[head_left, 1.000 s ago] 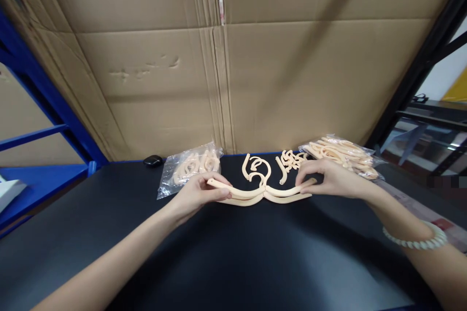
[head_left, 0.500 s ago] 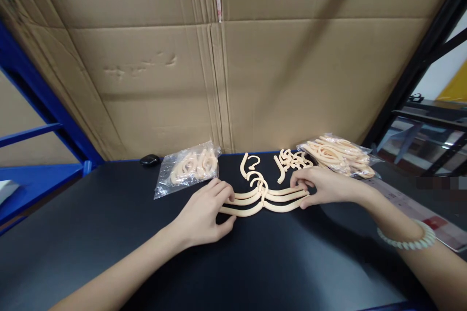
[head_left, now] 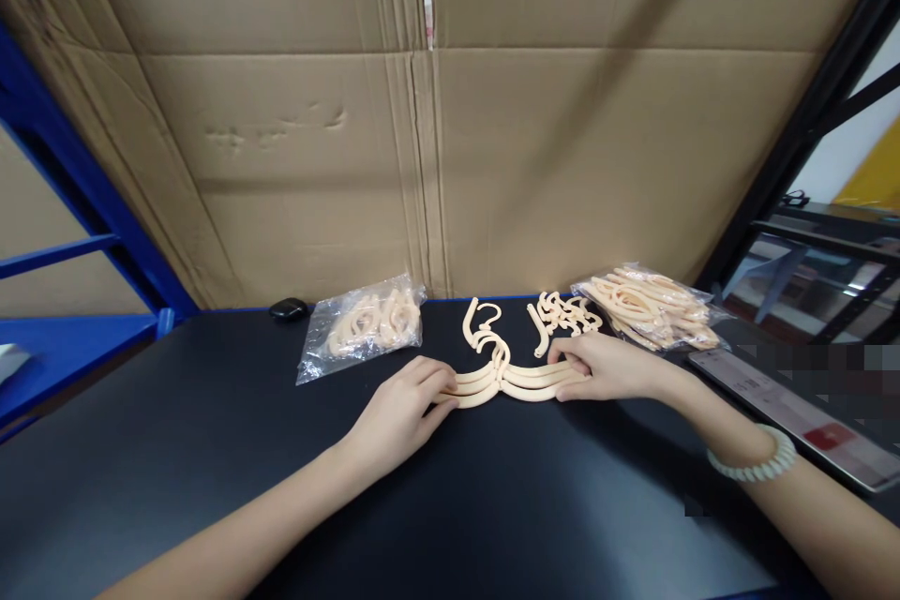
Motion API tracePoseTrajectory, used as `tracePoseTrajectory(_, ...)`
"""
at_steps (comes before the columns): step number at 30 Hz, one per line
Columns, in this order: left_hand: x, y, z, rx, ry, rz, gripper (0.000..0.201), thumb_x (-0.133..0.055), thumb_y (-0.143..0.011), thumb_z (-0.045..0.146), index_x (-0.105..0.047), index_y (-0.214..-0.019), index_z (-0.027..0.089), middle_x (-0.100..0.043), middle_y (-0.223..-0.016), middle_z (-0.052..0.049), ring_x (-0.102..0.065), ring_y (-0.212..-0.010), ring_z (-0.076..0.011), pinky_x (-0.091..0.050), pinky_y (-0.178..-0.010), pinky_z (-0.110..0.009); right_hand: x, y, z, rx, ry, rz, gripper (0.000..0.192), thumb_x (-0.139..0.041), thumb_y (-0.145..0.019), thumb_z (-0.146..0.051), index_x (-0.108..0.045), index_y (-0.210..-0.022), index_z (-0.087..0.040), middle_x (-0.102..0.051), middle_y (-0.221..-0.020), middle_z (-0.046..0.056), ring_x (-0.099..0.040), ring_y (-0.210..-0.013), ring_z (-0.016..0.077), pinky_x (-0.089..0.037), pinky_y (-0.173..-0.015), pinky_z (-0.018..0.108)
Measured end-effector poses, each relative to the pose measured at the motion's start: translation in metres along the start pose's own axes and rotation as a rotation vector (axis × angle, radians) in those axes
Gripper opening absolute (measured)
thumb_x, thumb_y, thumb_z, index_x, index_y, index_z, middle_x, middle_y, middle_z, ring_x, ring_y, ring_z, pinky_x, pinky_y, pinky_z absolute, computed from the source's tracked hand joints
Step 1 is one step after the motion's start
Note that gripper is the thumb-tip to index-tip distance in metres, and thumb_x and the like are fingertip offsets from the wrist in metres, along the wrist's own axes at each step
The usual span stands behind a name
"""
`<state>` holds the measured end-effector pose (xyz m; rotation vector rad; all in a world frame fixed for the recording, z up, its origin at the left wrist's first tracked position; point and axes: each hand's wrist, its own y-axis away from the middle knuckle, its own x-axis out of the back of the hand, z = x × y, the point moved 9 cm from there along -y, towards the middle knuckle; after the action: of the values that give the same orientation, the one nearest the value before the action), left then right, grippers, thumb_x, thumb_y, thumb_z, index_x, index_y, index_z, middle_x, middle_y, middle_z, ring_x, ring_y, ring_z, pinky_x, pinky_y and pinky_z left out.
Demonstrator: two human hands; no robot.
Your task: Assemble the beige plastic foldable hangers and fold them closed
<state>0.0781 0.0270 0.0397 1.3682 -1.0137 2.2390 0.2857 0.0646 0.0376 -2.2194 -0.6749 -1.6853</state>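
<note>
A small stack of cream-coloured curved plastic hangers (head_left: pixel 507 381) is lying flat on the black bench top (head_left: pixel 211 450), near the middle of its far edge. The stack is pressed between both hands. The left hand (head_left: pixel 400 408) is set against the left ends with fingers loosely curled and the thumb underneath; the right hand (head_left: pixel 606 366) is closed over the right ends, fingertips on top.

For the stack to be squared well, even inward pressure is best applied from both ends at once, so that the arms are brought into line and the hooks nest one over another. The pieces are better kept flat against the bench than lifted, since thin plastic of this kind is likely to slide and fan out.

Toward the far left edge a clear plastic bag of cream parts (head_left: pixel 363 323) is lying, with a small black object (head_left: pixel 288 307) beside it. Toward the far right corner a second clear bag of hangers (head_left: pixel 651 305) is resting, and loose cream hook pieces (head_left: pixel 562 314) are scattered between it and the stack.
</note>
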Motion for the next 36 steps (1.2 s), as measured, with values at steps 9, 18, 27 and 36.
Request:
tracePoseTrajectory(9, 0.004, -0.002, -0.012, 0.040, 0.007, 0.079, 0.007, -0.056, -0.086, 0.016, -0.059, -0.090, 0.020, -0.064, -0.102, -0.005, -0.060, -0.095, -0.0194, -0.052, -0.082, -0.034, -0.002, -0.003, 0.001, 0.003, -0.022, 0.045, 0.032, -0.063, -0.074, -0.040, -0.061, -0.099, -0.019, -0.053, -0.067, -0.003, -0.048, -0.060, 0.0129, -0.031, -0.056, 0.024)
tracePoseTrajectory(18, 0.008, 0.001, -0.006, -0.005, 0.060, 0.144, 0.011, -0.053, -0.084, 0.015, -0.060, -0.091, 0.020, -0.064, -0.100, -0.007, -0.061, -0.093, -0.0187, -0.053, -0.083, -0.035, 0.001, -0.002, 0.003, 0.018, -0.015, 0.051, 0.038, -0.064, -0.074, -0.043, -0.062, -0.104, -0.019, -0.052, -0.067, -0.002, -0.048, -0.060, 0.0130, -0.031, -0.056, 0.024)
tracePoseTrajectory(27, 0.022, 0.001, 0.000, -0.029, 0.036, 0.236, 0.011, -0.049, -0.087, 0.015, -0.057, -0.094, 0.020, -0.063, -0.096, -0.006, -0.059, -0.093, -0.0191, -0.050, -0.082, -0.035, 0.030, 0.003, 0.017, 0.012, -0.090, 0.274, 0.031, -0.052, -0.085, -0.041, -0.065, -0.098, -0.016, -0.046, -0.057, -0.004, -0.040, -0.051, 0.0105, -0.027, -0.051, 0.024)
tracePoseTrajectory(36, 0.038, 0.007, -0.006, 0.044, 0.020, 0.364, 0.013, -0.044, -0.082, 0.011, -0.054, -0.080, 0.019, -0.057, -0.075, 0.000, -0.056, -0.070, -0.0142, -0.044, -0.065, -0.026, 0.051, 0.010, 0.031, -0.103, -0.131, 0.611, 0.030, -0.045, -0.086, -0.038, -0.064, -0.078, -0.016, -0.051, -0.054, -0.001, -0.046, -0.052, 0.0128, -0.030, -0.054, 0.026)
